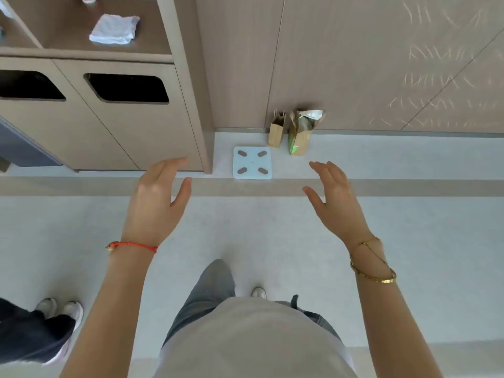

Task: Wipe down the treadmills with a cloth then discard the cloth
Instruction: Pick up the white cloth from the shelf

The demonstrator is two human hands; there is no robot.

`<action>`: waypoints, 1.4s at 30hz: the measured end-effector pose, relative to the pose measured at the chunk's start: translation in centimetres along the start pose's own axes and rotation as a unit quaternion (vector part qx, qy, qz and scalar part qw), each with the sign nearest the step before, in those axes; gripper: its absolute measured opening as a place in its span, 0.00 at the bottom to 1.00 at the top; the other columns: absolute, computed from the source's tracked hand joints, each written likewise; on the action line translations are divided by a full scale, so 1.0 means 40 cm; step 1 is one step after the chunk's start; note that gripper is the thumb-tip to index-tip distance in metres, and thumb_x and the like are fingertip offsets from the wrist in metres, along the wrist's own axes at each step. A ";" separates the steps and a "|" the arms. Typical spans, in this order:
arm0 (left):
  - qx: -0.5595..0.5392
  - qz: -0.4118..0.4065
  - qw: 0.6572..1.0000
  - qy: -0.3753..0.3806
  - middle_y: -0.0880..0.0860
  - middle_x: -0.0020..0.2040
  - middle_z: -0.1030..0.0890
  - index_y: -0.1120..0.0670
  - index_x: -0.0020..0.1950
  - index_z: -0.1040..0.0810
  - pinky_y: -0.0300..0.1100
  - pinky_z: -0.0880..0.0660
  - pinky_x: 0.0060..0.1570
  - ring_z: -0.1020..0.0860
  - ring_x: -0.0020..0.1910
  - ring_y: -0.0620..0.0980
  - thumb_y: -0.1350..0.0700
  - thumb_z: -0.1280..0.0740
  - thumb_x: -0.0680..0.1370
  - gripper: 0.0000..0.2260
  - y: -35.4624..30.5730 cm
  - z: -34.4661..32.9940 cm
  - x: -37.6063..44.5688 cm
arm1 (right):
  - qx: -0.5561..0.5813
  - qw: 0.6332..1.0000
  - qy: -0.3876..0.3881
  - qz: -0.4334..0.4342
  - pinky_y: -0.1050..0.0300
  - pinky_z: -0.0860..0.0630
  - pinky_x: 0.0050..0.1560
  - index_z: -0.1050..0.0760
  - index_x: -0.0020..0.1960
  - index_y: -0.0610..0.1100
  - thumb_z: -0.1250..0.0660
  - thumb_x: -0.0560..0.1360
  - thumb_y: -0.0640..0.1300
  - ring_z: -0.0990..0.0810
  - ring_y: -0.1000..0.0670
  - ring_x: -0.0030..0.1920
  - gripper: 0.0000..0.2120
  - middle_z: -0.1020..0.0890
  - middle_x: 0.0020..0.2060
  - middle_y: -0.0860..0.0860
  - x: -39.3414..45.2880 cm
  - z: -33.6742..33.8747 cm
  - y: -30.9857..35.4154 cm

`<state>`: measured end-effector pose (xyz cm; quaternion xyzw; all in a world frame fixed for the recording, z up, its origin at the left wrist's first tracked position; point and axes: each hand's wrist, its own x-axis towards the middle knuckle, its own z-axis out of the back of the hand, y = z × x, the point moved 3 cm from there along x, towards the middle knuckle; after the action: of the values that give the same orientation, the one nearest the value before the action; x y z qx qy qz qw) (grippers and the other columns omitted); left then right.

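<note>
A pale speckled floor runs up to a wood-panelled wall, with a darker band crossing it just before the wall. At the far left stands a wooden cabinet with two dark bin slots, the nearer-to-centre bin opening lying below an open shelf. The cloth, white and crumpled, lies on that shelf, near its right edge, well apart from both hands. No writing can be read anywhere. A white bathroom scale sits on the floor beside the cabinet's right corner; two brown paper bags stand against the wall just past it. The left hand and right hand are raised, fingers straight and slightly spread, holding nothing. Another person's shoes stand at the lower left. Open floor stretches between the hands and the cabinet.
</note>
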<state>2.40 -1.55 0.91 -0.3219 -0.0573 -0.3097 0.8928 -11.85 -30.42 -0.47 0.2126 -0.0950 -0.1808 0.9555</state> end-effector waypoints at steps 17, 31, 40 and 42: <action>0.049 0.080 0.995 -0.035 0.57 0.64 0.22 0.57 0.68 0.25 0.54 0.24 0.60 0.25 0.64 0.58 0.59 0.36 0.80 0.16 0.539 0.263 0.264 | 0.048 0.996 0.032 0.065 0.45 0.38 0.73 0.34 0.73 0.41 0.37 0.80 0.45 0.37 0.43 0.74 0.23 0.29 0.69 0.44 0.506 -0.357 0.471; 0.034 0.083 0.996 -0.003 0.58 0.62 0.22 0.58 0.69 0.26 0.56 0.25 0.58 0.24 0.61 0.59 0.62 0.35 0.80 0.17 0.884 0.345 0.562 | 0.049 0.995 0.057 0.066 0.55 0.45 0.73 0.35 0.74 0.43 0.37 0.81 0.48 0.38 0.44 0.74 0.23 0.30 0.71 0.45 0.865 -0.570 0.715; 0.029 0.064 0.997 -0.023 0.58 0.62 0.22 0.58 0.69 0.26 0.53 0.25 0.61 0.24 0.62 0.57 0.60 0.36 0.80 0.17 1.023 0.311 0.911 | 0.058 0.994 0.039 0.087 0.52 0.39 0.73 0.34 0.73 0.40 0.37 0.81 0.45 0.35 0.44 0.72 0.22 0.29 0.69 0.44 1.222 -0.604 0.771; 0.031 0.056 0.998 -0.028 0.58 0.61 0.21 0.59 0.69 0.26 0.54 0.26 0.62 0.24 0.62 0.58 0.61 0.35 0.80 0.17 1.046 0.304 0.987 | 0.062 0.993 0.037 0.096 0.53 0.38 0.72 0.34 0.73 0.40 0.38 0.81 0.45 0.34 0.44 0.71 0.22 0.29 0.69 0.44 1.304 -0.602 0.784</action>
<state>59.91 10.64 -0.19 -0.3050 -0.0738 -0.2480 0.9165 51.76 -15.13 -2.68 0.2678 -0.0902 -0.0738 0.9564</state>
